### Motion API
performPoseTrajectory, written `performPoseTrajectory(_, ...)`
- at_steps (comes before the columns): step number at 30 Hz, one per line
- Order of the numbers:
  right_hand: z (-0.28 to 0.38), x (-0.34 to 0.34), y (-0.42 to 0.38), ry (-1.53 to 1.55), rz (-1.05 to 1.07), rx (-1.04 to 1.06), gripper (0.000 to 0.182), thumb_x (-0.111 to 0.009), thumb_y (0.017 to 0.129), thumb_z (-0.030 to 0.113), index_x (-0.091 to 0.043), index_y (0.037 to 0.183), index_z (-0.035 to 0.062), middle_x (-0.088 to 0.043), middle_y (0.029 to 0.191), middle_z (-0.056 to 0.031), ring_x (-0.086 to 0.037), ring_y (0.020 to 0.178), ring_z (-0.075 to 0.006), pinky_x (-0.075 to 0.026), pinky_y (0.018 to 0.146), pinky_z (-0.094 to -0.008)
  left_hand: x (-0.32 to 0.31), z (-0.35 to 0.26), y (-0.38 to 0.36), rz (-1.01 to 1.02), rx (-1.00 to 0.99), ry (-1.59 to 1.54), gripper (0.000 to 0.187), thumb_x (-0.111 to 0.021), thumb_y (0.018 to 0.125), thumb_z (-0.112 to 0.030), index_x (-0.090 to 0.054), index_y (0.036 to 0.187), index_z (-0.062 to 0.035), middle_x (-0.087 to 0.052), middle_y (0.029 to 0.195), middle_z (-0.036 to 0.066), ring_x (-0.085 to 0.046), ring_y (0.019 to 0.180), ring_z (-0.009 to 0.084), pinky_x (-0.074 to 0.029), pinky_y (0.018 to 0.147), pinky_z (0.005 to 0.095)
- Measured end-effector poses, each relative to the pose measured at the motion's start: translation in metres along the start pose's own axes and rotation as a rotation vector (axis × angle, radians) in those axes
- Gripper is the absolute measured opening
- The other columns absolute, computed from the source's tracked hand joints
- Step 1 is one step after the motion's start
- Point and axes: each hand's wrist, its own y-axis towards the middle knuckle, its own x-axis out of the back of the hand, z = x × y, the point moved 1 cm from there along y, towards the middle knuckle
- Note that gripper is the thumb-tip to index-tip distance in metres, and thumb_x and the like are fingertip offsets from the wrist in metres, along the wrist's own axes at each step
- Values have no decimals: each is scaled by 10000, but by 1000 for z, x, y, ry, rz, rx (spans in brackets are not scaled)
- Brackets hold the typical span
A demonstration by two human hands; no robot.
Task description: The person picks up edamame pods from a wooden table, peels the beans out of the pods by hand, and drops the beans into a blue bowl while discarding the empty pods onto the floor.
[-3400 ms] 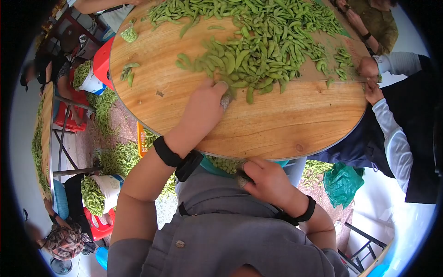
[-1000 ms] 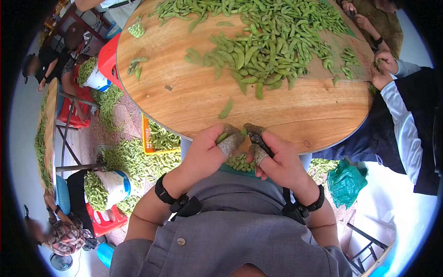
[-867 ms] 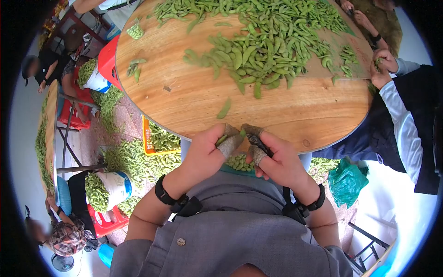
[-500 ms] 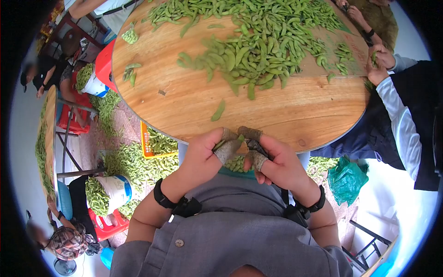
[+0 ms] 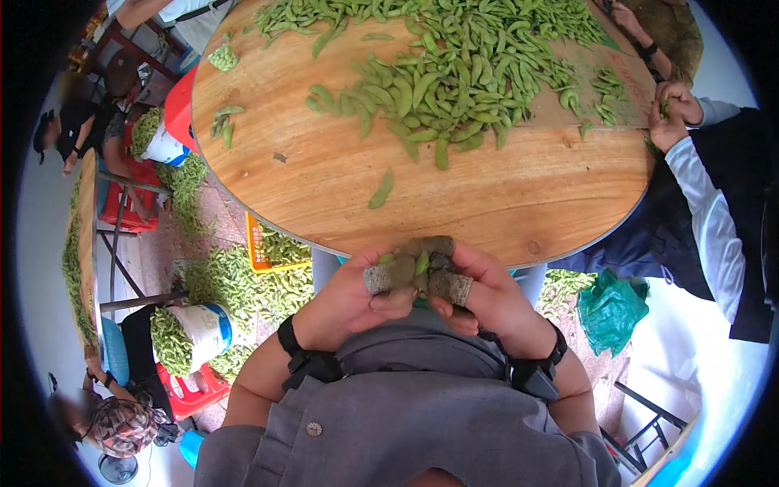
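My left hand [image 5: 363, 290] is closed, its covered thumb and forefinger pinching a green soybean pod [image 5: 422, 263]. Grey, worn covers wrap the thumb and forefinger of both hands. Against the same pod, my right hand [image 5: 484, 294] is also closed; a small dark thing shows between its thumb and forefinger, too hidden to name. Both hands meet just off the near edge of the wooden table [image 5: 308, 191]. A single pod [image 5: 381, 189] lies on the wood ahead of them, and a large heap of pods [image 5: 462, 81] spreads farther back.
A small bag of shelled beans [image 5: 223, 55] sits at the table's left. An orange crate [image 5: 257, 247] and a white bucket of pods [image 5: 203, 329] stand on the pod-strewn floor. A green plastic bag [image 5: 613, 312] is at right. A co-worker's hands [image 5: 675, 114] work there with a pod.
My hands have come closer together, and my right fingers have closed in over the pod held by my left. The co-worker's hands at right have shifted slightly.
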Motion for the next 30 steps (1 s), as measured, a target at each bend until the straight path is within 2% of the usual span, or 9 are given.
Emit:
performPoseTrajectory(3, 3, 6, -1, -171, -10, 73, 266, -450, 948, 93, -488, 1210, 66, -554, 762, -13, -403, 471, -43, -306, 411, -191, 4, -1, 2, 13, -11, 61, 220, -539, 947, -223, -556, 1111, -77, -468, 686, -21, -335, 491, 50, -258, 469, 205)
performPoseTrajectory(8, 3, 17, 15, -452, -61, 115, 363, -524, 892, 135, -500, 1251, 86, -568, 746, -40, -478, 530, -73, -379, 460, -200, 13, -1, 1, -25, 28, 35, 218, -508, 958, -224, -559, 1096, -62, -590, 794, 69, -424, 505, 88, -291, 458, 216)
performPoseTrajectory(10, 10, 17, 30, -1199, -229, 503, 286, -608, 779, 113, -546, 1046, 30, -604, 791, -113, -583, 621, -285, -474, 559, -358, 16, -1, -2, -52, -38, -8, 209, -525, 948, -205, -560, 1092, -57, -615, 852, 96, -487, 534, 117, -337, 468, 220)
performPoseTrajectory(13, 24, 1, 58, -1430, -319, 551, 253, -626, 756, 135, -569, 980, 30, -606, 825, -160, -591, 745, -378, -491, 660, -441, 21, -5, -12, -122, -176, 63, 187, -553, 929, -166, -560, 1077, -53, -644, 934, 126, -598, 614, 179, -428, 503, 233)
performPoseTrajectory(17, 16, 1, 101, -1516, -285, 722, 311, -690, 743, 182, -595, 1002, 38, -602, 812, -158, -584, 771, -397, -493, 675, -435, 40, -10, -27, -181, -331, 216, 178, -575, 903, -110, -541, 1071, -61, -649, 972, 130, -683, 760, 263, -517, 566, 267)
performPoseTrajectory(19, 14, 1, 115, -1715, -296, 523, 343, -701, 715, 183, -568, 992, 33, -586, 830, -156, -596, 803, -376, -493, 690, -443, 35, -14, -32, -191, -367, 165, 183, -567, 911, -133, -533, 1076, -62, -646, 967, 127, -682, 753, 266, -513, 560, 266)
performPoseTrajectory(23, 11, -7, 103, -1768, -267, 439, 299, -693, 716, 160, -556, 940, 18, -587, 880, -163, -595, 823, -368, -493, 693, -436, 40, -20, -28, -123, -335, 25, 248, -546, 927, -220, -510, 1111, -58, -634, 938, 97, -677, 794, 267, -510, 564, 273)
performPoseTrajectory(28, 29, 6, 90, -1597, -303, 812, 244, -690, 710, 138, -548, 874, 24, -592, 876, -162, -622, 783, -345, -507, 653, -429, 27, -26, -16, -136, -394, 76, 268, -538, 930, -261, -529, 1109, -61, -607, 882, 47, -642, 807, 222, -484, 566, 270)
performPoseTrajectory(30, 28, 18, 93, -1655, -277, 769, 242, -694, 711, 144, -554, 871, 30, -593, 870, -159, -619, 782, -346, -506, 653, -430, 29, -26, -13, -151, -416, 59, 273, -543, 927, -257, -538, 1118, -63, -594, 858, 30, -619, 766, 191, -456, 547, 259)
